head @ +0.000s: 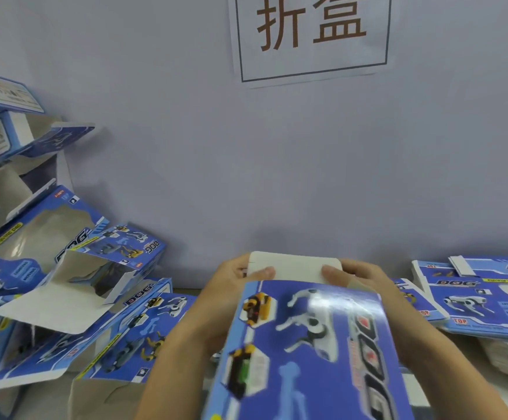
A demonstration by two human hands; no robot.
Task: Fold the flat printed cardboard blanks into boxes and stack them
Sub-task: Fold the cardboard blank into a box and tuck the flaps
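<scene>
I hold a blue printed box (307, 344) with robot-dog pictures in front of me, its far end pointing at the wall. A white end flap (295, 268) stands up at that far end. My left hand (231, 283) grips the box's left far corner, thumb pressing on the flap. My right hand (358, 280) grips the right far corner, thumb on the flap too. A stack of flat blanks (474, 298) lies at the right. Folded boxes (65, 283) are heaped at the left.
A grey wall (246, 177) rises close behind the table, with a paper sign (310, 34) taped on it. More folded boxes (7, 131) are stacked high at the far left. A strip of table (413, 386) shows under my right forearm.
</scene>
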